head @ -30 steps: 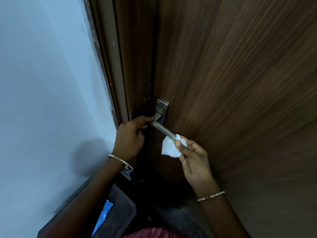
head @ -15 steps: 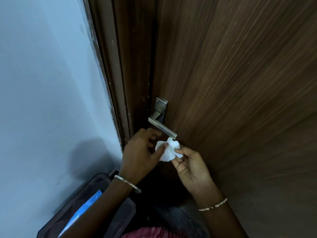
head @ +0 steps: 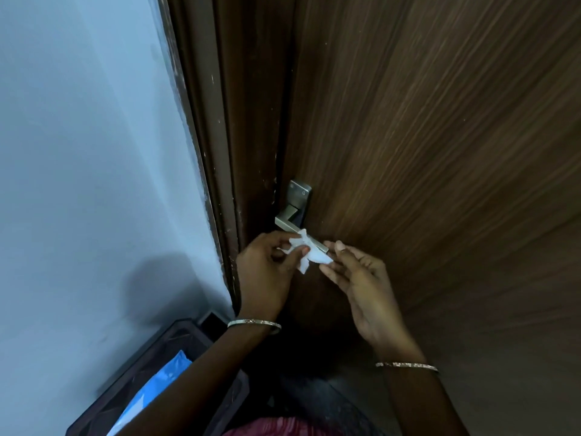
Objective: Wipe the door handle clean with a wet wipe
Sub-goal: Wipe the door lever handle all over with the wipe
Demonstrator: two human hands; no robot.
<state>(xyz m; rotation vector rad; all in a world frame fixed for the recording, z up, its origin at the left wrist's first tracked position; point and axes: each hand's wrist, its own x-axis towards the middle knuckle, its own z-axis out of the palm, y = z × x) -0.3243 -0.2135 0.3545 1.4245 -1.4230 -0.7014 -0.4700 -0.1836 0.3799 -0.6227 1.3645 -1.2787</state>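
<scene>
**Both hands on the wipe at the door handle**

A white wet wipe (head: 306, 251) sits crumpled at the middle of the frame, draped against the lever of the metal door handle (head: 290, 215), whose free end shows just right of the wipe. The left hand (head: 267, 272) pinches the wipe's left part between thumb and curled fingers. The right hand (head: 361, 284) is looser, fingers half spread, its thumb and fingertips touching the wipe's right edge.

The handle's back plate is fixed close to the left edge of the brown wooden door (head: 440, 152), which fills the right half of the frame. A narrow dark gap separates the door's edge from the brown door frame (head: 220, 136); left of that runs a pale blue wall (head: 78, 136) taking up the left third. The handle has little room on its left, with the frame just beside it, and bare door surface to its right and above.

At the lower left, below the left forearm, stands a dark crate (head: 132, 385) near the wall, holding a blue plastic packet (head: 157, 394); any printing on it cannot be read. A thin bangle (head: 254, 323) circles the left wrist, and a second bangle (head: 407, 365) the right.
</scene>
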